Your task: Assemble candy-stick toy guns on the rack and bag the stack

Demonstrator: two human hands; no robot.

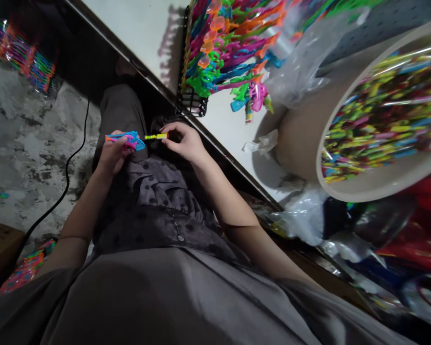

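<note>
Over my lap, my left hand [112, 154] is closed around small plastic toy pieces [135, 140] in blue, pink and orange, with the thumb on top. Their exact kind I cannot make out. Just to the right, my right hand [189, 142] pinches a small yellow tube [161, 136] with a red end between thumb and fingers. The tube's narrow yellow-green tip points left, at the blue piece. Whether the two touch is too small to tell.
On the white table [230, 125], a black wire basket [192, 106] holds many colourful plastic pieces [233, 43]. Right of it leans a large beige tub [301, 139] full of small coloured tubes. Clear plastic bags [305, 215] lie around it. A black cable [67, 177] crosses the stained floor.
</note>
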